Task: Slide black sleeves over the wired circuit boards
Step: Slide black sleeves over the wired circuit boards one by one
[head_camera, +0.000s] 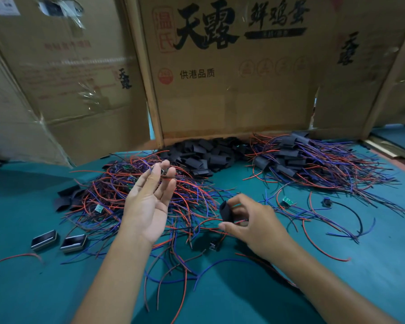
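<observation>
Above the wires (131, 197), left hand (150, 202) open, perhaps empty.

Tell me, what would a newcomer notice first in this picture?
Two hands over a green table: the right hand pinches a black sleeve, the left hand is raised, palm up. Behind them lie tangled wires, a sleeve pile and cardboard.

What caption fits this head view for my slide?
Right hand pinches a black sleeve while the open left hand hovers over tangled wires.
</observation>
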`<control>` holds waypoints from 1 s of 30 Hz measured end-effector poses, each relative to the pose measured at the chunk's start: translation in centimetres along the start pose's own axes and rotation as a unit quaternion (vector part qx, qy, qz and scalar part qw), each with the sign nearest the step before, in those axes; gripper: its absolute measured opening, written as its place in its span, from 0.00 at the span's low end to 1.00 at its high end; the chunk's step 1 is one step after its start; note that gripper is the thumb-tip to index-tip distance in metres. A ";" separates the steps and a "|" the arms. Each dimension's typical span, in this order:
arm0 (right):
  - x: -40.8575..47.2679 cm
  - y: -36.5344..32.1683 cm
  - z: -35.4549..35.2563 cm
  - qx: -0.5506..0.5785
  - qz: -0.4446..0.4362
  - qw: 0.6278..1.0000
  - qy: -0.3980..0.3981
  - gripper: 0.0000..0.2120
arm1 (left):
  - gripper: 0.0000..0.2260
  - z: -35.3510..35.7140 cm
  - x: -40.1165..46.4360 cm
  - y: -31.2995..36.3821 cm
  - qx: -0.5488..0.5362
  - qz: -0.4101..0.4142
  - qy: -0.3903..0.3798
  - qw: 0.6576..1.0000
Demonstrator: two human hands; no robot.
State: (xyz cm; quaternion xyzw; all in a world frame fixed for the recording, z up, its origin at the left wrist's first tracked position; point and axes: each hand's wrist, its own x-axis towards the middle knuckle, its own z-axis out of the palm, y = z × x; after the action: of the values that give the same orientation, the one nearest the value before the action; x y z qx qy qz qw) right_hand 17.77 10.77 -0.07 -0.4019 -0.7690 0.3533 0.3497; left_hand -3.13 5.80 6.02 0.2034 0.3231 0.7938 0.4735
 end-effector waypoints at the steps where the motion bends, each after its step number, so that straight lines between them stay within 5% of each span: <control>1: 0.0 0.0 0.1 0.040 0.011 0.999 -0.021 0.16 | 0.27 0.0 0.0 -0.1 -0.001 -0.007 -0.001 1.000; 12: -0.3 -0.8 0.4 0.248 0.048 0.959 -0.126 0.16 | 0.14 -0.2 0.1 -0.1 -0.024 -0.042 -0.028 0.998; 30: -0.5 -1.3 -0.3 0.293 0.058 0.941 -0.160 0.17 | 0.16 -0.6 0.5 -0.1 -0.021 -0.034 -0.030 0.999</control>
State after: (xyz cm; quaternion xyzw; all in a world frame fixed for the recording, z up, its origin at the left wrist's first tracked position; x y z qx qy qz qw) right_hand 17.78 9.81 1.06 -0.2635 -0.6524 0.6427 0.3032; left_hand -3.67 6.09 5.56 0.2061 0.2988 0.7771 0.5141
